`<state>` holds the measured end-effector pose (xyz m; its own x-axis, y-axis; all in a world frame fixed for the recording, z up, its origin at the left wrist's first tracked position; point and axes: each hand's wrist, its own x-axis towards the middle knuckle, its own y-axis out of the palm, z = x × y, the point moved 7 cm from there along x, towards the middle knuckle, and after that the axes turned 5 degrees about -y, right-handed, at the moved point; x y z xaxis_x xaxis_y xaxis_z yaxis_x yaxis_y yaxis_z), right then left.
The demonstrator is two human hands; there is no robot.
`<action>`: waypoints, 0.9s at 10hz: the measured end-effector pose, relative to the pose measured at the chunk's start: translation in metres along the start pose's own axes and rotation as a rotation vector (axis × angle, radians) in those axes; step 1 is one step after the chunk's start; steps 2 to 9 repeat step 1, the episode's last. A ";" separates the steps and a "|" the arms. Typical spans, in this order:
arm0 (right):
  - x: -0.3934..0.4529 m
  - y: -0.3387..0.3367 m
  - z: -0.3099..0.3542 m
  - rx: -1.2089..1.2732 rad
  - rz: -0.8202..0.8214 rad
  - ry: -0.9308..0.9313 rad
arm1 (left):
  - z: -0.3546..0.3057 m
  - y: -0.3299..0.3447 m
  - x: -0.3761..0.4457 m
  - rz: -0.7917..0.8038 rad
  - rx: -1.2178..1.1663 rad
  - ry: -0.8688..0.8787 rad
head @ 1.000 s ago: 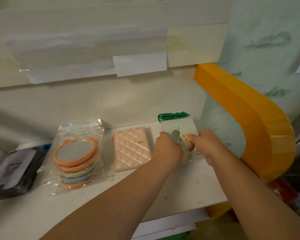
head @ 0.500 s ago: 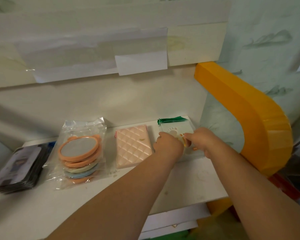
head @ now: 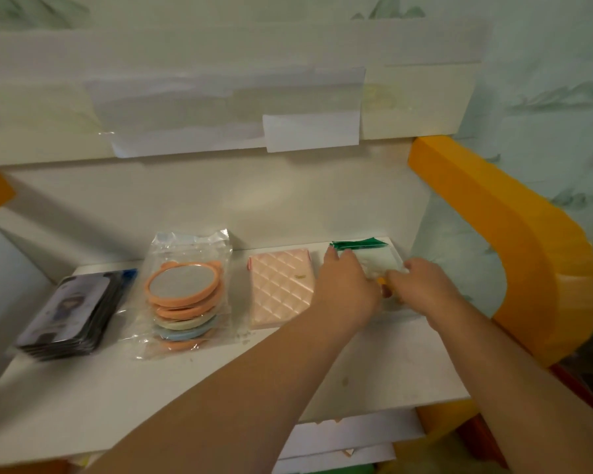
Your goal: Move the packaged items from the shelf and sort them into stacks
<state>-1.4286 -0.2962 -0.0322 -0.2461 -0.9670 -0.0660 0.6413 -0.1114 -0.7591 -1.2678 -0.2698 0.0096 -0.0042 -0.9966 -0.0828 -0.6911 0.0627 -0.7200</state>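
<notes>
On the white shelf, from the left: a dark packet stack, bagged round mirrors, a pink quilted pack, then a green-topped packet at the right end beside the orange frame. The left hand lies fingers-flat on that packet, grip released; the right hand pinches its near edge.

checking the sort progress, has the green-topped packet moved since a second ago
Yes. The green-topped packet was tilted up in both hands; it now lies flat on the shelf, beside the pink quilted case.
</notes>
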 end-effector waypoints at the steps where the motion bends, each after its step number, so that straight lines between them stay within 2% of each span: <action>1: -0.003 -0.007 0.013 -0.043 -0.101 -0.156 | -0.006 -0.042 -0.007 -0.137 -0.048 0.115; 9: -0.003 -0.007 0.013 -0.043 -0.101 -0.156 | -0.006 -0.042 -0.007 -0.137 -0.048 0.115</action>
